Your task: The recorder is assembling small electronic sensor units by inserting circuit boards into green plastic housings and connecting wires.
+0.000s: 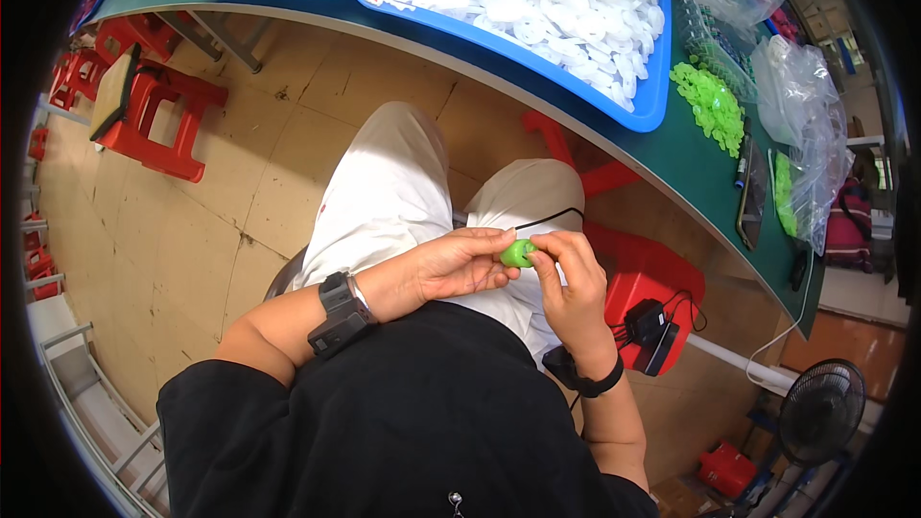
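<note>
"Two bare hands are shown; what is held, and where?"

"One small, bright green, rounded plastic piece is held above the lap, over white trousers. Its left side is gripped between the thumb and fingers of the half-open left hand; its right side is pinched by the thumb and fingertips of the nearly closed right hand."

"What fault might be expected?"

"A slip is judged likeliest: with mainly fingertips applied to a small curved surface, the piece could be sprung loose by uneven pressure and lost to the tan tiled floor. The thin black cord, arched beyond the hands, could be snagged by a raised finger; whether it is touched cannot be told."

"How are edges and room disposed?"

"Open room is left over the thighs, before the edge of the green-topped table. The blue plastic tray, heaped with translucent white plastic pieces, is set near that edge. Rightward, the red plastic stool, laden with black cabled devices, is seen near the right forearm; leftward, more space is offered."
</note>
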The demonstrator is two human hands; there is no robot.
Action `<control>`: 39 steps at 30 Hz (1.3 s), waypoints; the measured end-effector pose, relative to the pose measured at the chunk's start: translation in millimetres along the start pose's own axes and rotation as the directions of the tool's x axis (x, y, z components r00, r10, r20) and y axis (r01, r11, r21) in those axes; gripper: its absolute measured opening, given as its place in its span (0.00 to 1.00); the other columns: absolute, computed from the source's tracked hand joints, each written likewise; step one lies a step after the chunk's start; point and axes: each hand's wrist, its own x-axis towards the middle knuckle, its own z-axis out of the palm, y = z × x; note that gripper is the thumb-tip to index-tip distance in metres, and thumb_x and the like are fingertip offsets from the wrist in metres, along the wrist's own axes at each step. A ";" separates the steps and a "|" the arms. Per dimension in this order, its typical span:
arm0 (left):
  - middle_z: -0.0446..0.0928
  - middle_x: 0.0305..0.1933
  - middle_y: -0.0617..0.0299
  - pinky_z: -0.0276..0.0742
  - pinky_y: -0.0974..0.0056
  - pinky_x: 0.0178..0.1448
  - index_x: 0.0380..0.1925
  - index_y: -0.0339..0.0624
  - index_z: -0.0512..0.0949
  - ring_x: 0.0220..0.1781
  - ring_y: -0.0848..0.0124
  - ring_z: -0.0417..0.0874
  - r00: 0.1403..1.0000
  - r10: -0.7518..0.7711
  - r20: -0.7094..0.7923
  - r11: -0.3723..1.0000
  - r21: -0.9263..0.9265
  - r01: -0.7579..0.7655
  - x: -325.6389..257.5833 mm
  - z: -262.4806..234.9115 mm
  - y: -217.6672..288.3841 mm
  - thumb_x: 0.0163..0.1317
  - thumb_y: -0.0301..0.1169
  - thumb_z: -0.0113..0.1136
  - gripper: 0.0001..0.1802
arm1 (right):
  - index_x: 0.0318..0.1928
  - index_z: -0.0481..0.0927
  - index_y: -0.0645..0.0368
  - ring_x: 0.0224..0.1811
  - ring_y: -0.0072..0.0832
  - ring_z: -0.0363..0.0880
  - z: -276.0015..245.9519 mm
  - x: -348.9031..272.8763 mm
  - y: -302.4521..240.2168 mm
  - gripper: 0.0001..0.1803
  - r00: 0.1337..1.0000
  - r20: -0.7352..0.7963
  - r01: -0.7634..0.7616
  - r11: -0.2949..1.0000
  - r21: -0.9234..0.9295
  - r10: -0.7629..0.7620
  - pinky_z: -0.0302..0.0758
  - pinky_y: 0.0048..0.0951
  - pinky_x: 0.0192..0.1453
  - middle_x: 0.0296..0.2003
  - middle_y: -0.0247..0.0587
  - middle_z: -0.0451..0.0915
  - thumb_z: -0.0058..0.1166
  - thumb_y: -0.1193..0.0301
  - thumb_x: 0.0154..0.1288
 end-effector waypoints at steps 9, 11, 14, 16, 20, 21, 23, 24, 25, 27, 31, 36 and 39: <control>0.78 0.42 0.58 0.81 0.68 0.45 0.43 0.38 0.75 0.42 0.68 0.81 1.000 0.019 0.007 1.000 -0.015 -0.019 -0.5 -3.3 -2.2 0.68 0.36 0.56 0.12 | 0.39 0.81 0.64 0.31 0.31 0.79 2.4 -3.7 -1.2 0.06 0.998 -0.021 -0.055 0.996 0.073 0.056 0.75 0.27 0.34 0.33 0.42 0.78 0.59 0.79 0.60; 0.77 0.43 0.57 0.81 0.68 0.46 0.43 0.38 0.75 0.42 0.68 0.81 1.000 0.024 0.001 1.000 -0.016 -0.024 -0.9 -2.9 -3.1 0.68 0.36 0.56 0.12 | 0.40 0.81 0.64 0.32 0.27 0.79 4.4 -6.1 1.9 0.07 0.990 -0.020 -0.131 0.977 0.169 0.136 0.74 0.24 0.35 0.33 0.40 0.78 0.60 0.79 0.60; 0.77 0.44 0.57 0.81 0.68 0.46 0.43 0.38 0.74 0.43 0.67 0.81 1.000 0.022 0.017 0.999 -0.032 -0.022 0.0 -5.3 -4.8 0.68 0.36 0.56 0.12 | 0.42 0.82 0.64 0.36 0.21 0.76 8.9 -10.9 10.4 0.08 0.954 0.061 -0.288 0.850 0.440 0.292 0.73 0.21 0.41 0.35 0.37 0.78 0.59 0.79 0.61; 0.76 0.44 0.57 0.81 0.68 0.47 0.43 0.38 0.74 0.43 0.67 0.81 1.000 0.020 0.023 0.999 -0.048 -0.019 0.2 -7.1 -5.9 0.68 0.36 0.55 0.12 | 0.41 0.81 0.64 0.39 0.20 0.74 11.7 -14.0 11.8 0.06 0.931 0.099 -0.344 0.747 0.569 0.352 0.71 0.20 0.45 0.37 0.35 0.76 0.59 0.79 0.63; 0.76 0.44 0.57 0.81 0.68 0.47 0.43 0.39 0.73 0.43 0.67 0.81 0.999 0.022 0.027 0.999 -0.049 -0.020 0.4 -7.6 -6.8 0.68 0.36 0.55 0.12 | 0.42 0.80 0.65 0.40 0.20 0.74 14.6 -15.9 16.0 0.06 0.938 0.099 -0.321 0.730 0.603 0.331 0.71 0.20 0.46 0.38 0.35 0.75 0.58 0.79 0.64; 0.76 0.44 0.57 0.81 0.68 0.47 0.43 0.39 0.73 0.43 0.67 0.81 0.999 0.020 0.034 0.999 -0.044 -0.019 0.6 -7.7 -6.6 0.68 0.36 0.56 0.12 | 0.42 0.80 0.65 0.41 0.20 0.74 15.4 -15.6 16.2 0.06 0.935 0.108 -0.326 0.701 0.634 0.338 0.71 0.21 0.47 0.38 0.35 0.75 0.57 0.79 0.64; 0.76 0.44 0.57 0.81 0.68 0.47 0.42 0.39 0.73 0.43 0.67 0.81 0.999 0.019 0.040 0.999 -0.039 -0.018 0.6 -7.3 -6.6 0.68 0.36 0.56 0.11 | 0.42 0.79 0.65 0.41 0.20 0.74 16.9 -15.5 17.4 0.06 0.931 0.117 -0.331 0.671 0.664 0.345 0.71 0.21 0.49 0.38 0.35 0.75 0.57 0.78 0.64; 0.76 0.44 0.57 0.81 0.68 0.47 0.42 0.39 0.73 0.43 0.67 0.81 0.999 0.026 0.035 0.999 -0.033 -0.025 0.4 -6.6 -6.7 0.68 0.36 0.56 0.11 | 0.42 0.79 0.64 0.42 0.20 0.74 17.9 -15.8 18.6 0.06 0.908 0.164 -0.371 0.560 0.741 0.385 0.70 0.22 0.50 0.38 0.35 0.76 0.57 0.78 0.64; 0.76 0.44 0.57 0.81 0.68 0.47 0.42 0.39 0.73 0.43 0.67 0.81 0.999 0.033 0.030 0.999 -0.027 -0.032 0.4 -6.2 -6.9 0.68 0.35 0.56 0.11 | 0.41 0.79 0.64 0.42 0.20 0.74 18.7 -16.1 19.8 0.06 0.883 0.215 -0.403 0.437 0.804 0.417 0.70 0.23 0.51 0.39 0.35 0.76 0.57 0.77 0.64; 0.76 0.44 0.58 0.80 0.68 0.47 0.42 0.39 0.73 0.43 0.67 0.81 0.999 0.044 0.026 0.999 -0.012 -0.044 0.4 -6.2 -7.3 0.68 0.35 0.56 0.11 | 0.41 0.79 0.63 0.42 0.20 0.74 20.0 -16.7 22.3 0.06 0.854 0.266 -0.436 0.336 0.835 0.447 0.70 0.24 0.52 0.39 0.35 0.76 0.57 0.77 0.64; 0.76 0.44 0.59 0.79 0.69 0.50 0.40 0.40 0.73 0.44 0.69 0.80 0.991 0.094 0.091 0.995 0.020 -0.096 2.3 -7.9 -8.5 0.68 0.35 0.56 0.09 | 0.44 0.77 0.61 0.43 0.21 0.74 19.8 -13.9 20.0 0.08 0.799 0.384 -0.480 0.107 0.871 0.462 0.69 0.24 0.52 0.41 0.35 0.76 0.57 0.75 0.65; 0.77 0.44 0.60 0.76 0.69 0.54 0.39 0.42 0.73 0.47 0.71 0.79 0.985 0.168 0.037 0.983 0.070 -0.171 1.3 -3.6 -9.9 0.67 0.35 0.57 0.09 | 0.48 0.75 0.60 0.47 0.22 0.72 19.4 -13.6 21.8 0.12 0.775 0.428 -0.522 0.091 0.848 0.464 0.67 0.26 0.56 0.42 0.35 0.76 0.56 0.72 0.66; 0.77 0.44 0.62 0.74 0.67 0.57 0.40 0.43 0.73 0.47 0.73 0.78 0.976 0.214 0.039 0.971 0.101 -0.217 1.8 -2.7 -11.0 0.67 0.35 0.58 0.09 | 0.51 0.73 0.60 0.49 0.23 0.71 20.9 -12.4 19.2 0.15 0.779 0.410 -0.531 0.151 0.834 0.474 0.66 0.27 0.58 0.43 0.35 0.75 0.56 0.69 0.67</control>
